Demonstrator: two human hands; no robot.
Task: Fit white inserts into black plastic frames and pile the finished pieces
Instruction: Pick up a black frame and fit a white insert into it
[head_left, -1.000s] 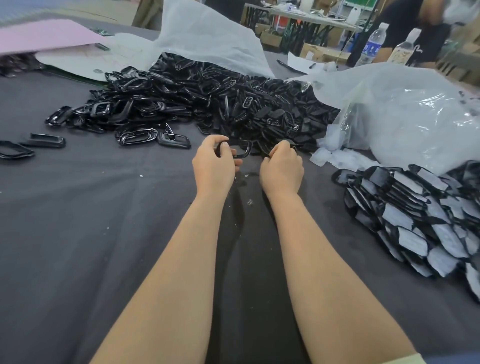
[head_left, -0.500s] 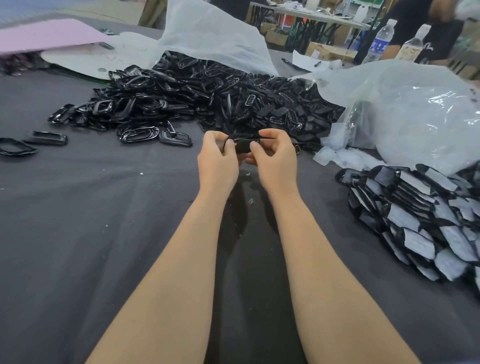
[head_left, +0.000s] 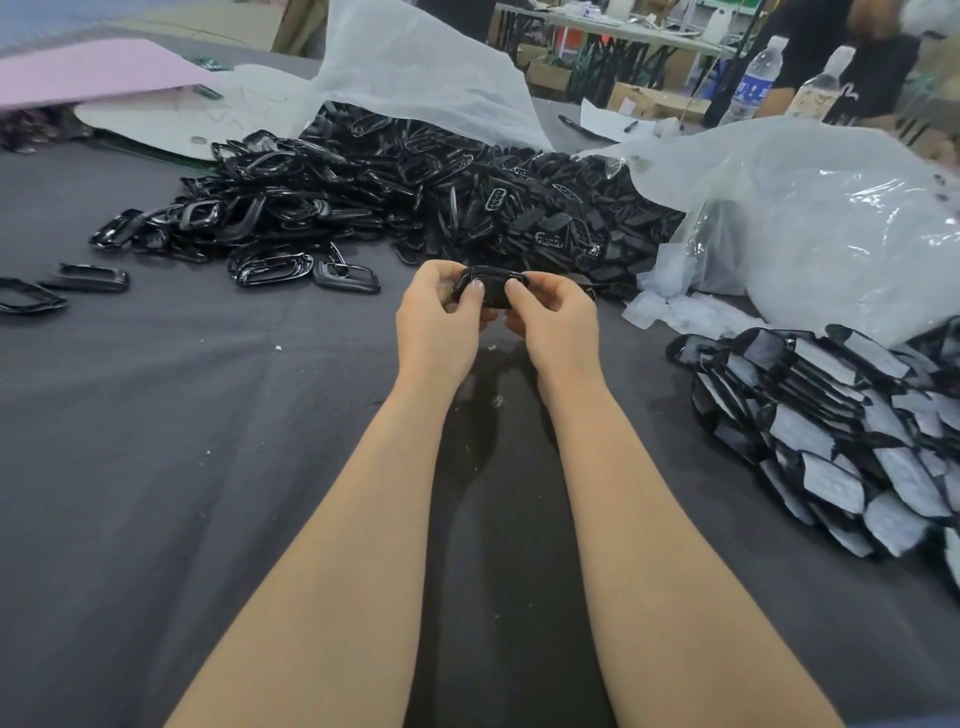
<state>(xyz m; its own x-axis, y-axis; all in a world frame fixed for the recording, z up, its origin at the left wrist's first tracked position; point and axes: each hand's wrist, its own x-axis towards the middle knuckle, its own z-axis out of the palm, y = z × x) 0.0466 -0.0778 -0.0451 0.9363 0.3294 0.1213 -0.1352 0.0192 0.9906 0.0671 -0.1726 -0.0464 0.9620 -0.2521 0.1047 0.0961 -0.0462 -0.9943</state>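
Head view: one black frame (head_left: 492, 283) is held above the dark surface (head_left: 156, 467), just ahead of centre, between both hands. It is glossy black plastic, oblong with rounded ends; whether a white insert sits in it cannot be determined. Its long axis runs left to right across the view, roughly level. The left hand (head_left: 435, 325) has its fingers curled round the left end, thumb pressed on the near face; the right hand (head_left: 558, 325) grips the right end likewise. The loose frame heap (head_left: 389, 197) lies beyond the hands; the finished pile (head_left: 831, 415), white faces showing, lies well apart to the right.
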